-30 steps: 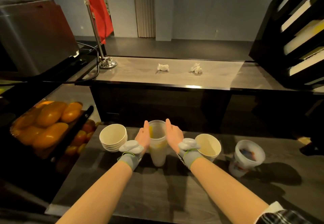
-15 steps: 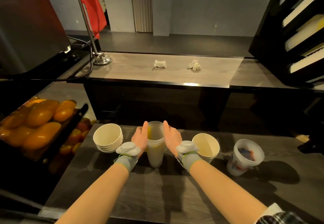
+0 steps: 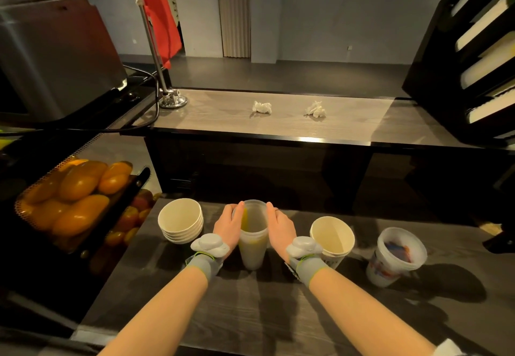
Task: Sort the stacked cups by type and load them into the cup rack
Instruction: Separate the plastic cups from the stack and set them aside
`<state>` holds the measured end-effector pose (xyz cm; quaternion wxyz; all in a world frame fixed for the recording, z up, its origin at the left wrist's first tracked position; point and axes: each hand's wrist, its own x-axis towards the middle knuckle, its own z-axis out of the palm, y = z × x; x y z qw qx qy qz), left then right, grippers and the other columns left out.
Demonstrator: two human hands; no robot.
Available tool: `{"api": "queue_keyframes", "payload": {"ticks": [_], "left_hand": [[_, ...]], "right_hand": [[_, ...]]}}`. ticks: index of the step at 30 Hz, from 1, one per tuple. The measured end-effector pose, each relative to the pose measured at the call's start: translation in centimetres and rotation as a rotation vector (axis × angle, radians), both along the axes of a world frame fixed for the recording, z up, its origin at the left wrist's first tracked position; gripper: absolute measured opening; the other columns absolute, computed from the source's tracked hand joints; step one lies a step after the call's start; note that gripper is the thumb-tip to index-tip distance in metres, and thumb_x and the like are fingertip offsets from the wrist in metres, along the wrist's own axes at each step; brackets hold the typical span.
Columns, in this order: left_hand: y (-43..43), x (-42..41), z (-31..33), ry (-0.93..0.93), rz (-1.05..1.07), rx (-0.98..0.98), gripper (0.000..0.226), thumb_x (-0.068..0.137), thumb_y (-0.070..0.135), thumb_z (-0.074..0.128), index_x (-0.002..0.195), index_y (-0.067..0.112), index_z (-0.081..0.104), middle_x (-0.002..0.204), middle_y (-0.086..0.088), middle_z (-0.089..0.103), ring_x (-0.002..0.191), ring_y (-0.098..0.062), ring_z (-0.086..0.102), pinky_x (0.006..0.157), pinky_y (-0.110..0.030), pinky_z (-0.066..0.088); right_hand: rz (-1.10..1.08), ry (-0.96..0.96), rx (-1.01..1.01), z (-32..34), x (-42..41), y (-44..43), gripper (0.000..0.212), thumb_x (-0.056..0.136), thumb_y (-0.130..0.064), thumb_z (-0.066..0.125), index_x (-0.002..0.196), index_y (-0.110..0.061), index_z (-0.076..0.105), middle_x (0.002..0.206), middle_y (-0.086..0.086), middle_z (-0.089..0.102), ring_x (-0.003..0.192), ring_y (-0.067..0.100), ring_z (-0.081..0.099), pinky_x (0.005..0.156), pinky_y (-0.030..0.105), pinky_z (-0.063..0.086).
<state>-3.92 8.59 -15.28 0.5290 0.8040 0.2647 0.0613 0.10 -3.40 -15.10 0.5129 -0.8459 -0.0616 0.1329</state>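
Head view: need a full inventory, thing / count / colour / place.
translucent cup stack: one stack, number unclear, frosted with yellow inside, centre of lower counter
paper bowls: one stack of several, cream, left of the translucent stack
paper cups: one short stack, cream, right of it
printed plastic cup: one seen, clear with red-blue print, far right
crumpled tissues: two, white, upper counter
flag: one, red, on a pole at the upper counter's left end
fruit: heap, orange, mesh basket at left
rack: one, black, upper right
left hand: flat against the stack's left side
right hand: flat against its right side
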Motion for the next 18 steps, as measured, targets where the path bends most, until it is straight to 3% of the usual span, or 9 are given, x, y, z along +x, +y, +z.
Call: {"api": "queue_keyframes", "payload": {"ticks": [5, 9, 18], "left_hand": [[0.3, 0.1, 0.6, -0.032, -0.047, 0.055, 0.042, 0.097, 0.043, 0.036, 0.125, 0.015, 0.05, 0.12, -0.008, 0.058, 0.107, -0.022, 0.052, 0.075, -0.023, 0.037], [0.6, 0.3, 1.4, -0.09, -0.116, 0.078, 0.049, 0.093, 0.041, 0.046, 0.135, 0.016, 0.042, 0.131, -0.007, 0.054, 0.12, -0.022, 0.051, 0.09, -0.025, 0.035], [1.5, -0.2, 1.2, -0.006, -0.365, 0.25, 0.095, 0.07, 0.048, 0.074, 0.145, 0.02, 0.024, 0.148, -0.004, 0.035, 0.135, -0.019, 0.037, 0.106, -0.029, 0.033]], "right_hand": [[0.028, 0.036, -0.008, 0.4, 0.2, 0.0, 0.055, 0.099, -0.047, 0.021, 0.114, -0.008, 0.056, 0.121, 0.015, 0.059, 0.117, 0.033, 0.053, 0.094, 0.034, 0.037], [0.011, 0.054, 0.006, 0.9, 0.6, -0.2, 0.055, 0.099, -0.048, 0.021, 0.116, -0.008, 0.055, 0.122, 0.016, 0.059, 0.116, 0.034, 0.052, 0.097, 0.037, 0.037], [-0.012, 0.011, -0.015, 1.8, 1.5, -0.8, 0.056, 0.098, -0.05, 0.018, 0.116, -0.011, 0.054, 0.114, 0.011, 0.062, 0.11, 0.03, 0.054, 0.095, 0.038, 0.038]]}}
